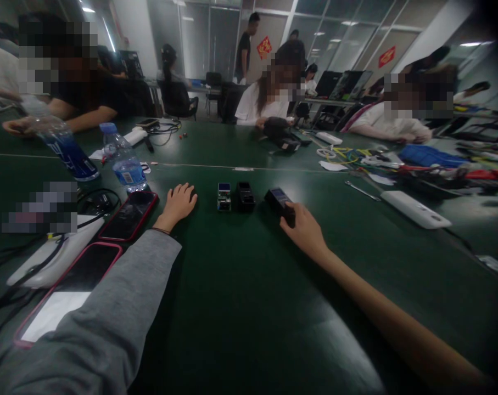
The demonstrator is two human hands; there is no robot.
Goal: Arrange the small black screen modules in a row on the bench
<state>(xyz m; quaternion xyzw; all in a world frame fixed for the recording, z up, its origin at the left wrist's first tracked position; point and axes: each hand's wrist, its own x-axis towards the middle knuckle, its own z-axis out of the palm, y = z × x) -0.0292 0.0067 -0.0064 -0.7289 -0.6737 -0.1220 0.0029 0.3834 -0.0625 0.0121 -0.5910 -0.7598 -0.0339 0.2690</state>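
Observation:
My left hand (180, 204) lies flat on the green table (232, 291), fingers stretched out, with nothing in it. To its right is a small circuit board with a screen (224, 197). Close beside the board sits a black plastic casing (245, 196). My right hand (305, 227) grips the near end of a black handheld device with a small screen (278, 198), which rests at a slant on or just above the table; I cannot tell which. My thumb and fingers hide that end of the device.
Two red-edged phones, one here (129, 215), lie left of my left hand. Two water bottles, the nearer one here (127, 164), stand behind them. At right are a white power strip (415, 209), a wrench (362, 191) and tangled cables (356, 156). Several people sit across the table.

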